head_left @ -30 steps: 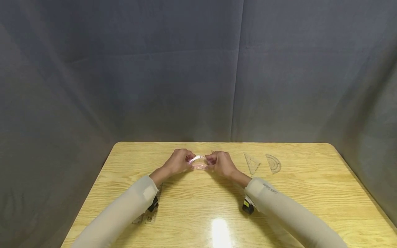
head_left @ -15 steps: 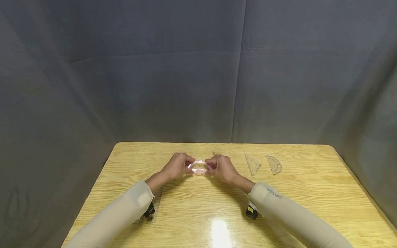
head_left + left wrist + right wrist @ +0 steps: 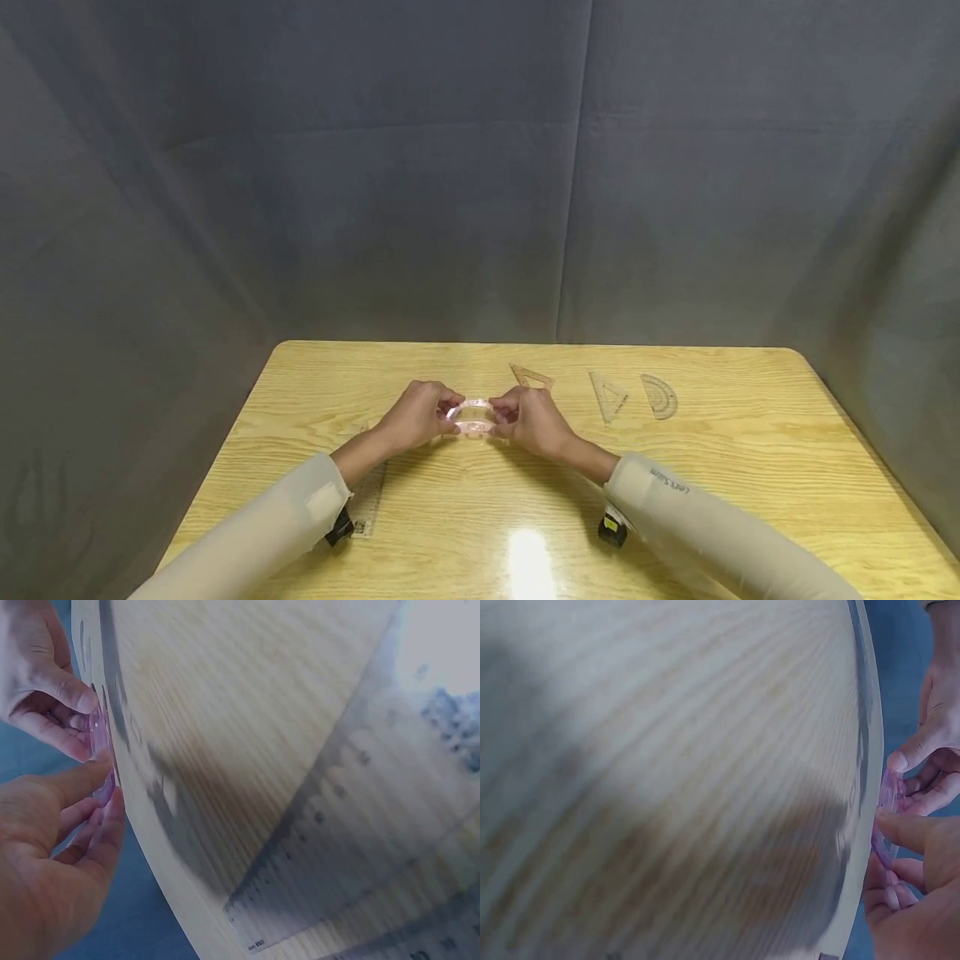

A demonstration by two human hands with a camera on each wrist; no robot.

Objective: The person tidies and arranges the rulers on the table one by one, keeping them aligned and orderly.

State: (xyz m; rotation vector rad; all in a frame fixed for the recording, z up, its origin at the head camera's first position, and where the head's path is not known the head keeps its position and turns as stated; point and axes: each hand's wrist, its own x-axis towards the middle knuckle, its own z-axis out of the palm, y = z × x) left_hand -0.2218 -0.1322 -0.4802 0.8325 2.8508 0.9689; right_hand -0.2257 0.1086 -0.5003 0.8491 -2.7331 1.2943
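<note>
Clear pink piece (image 3: 475, 427) seems longest side to side; left hand (image 3: 417, 414) pinches its left end, right hand (image 3: 537, 423) its right; neither hand nearer.

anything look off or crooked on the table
Nothing looks spilled or visibly broken. Only the brownish set square, partly hidden by the right hand, seems slightly askew, angled differently from the clear set square beyond it.

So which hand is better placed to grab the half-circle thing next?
Probably the right hand: the protractor lies on its side, farther from the left hand. Both hands pinch the pink see-through piece, though, so the right would need to let go.
</note>
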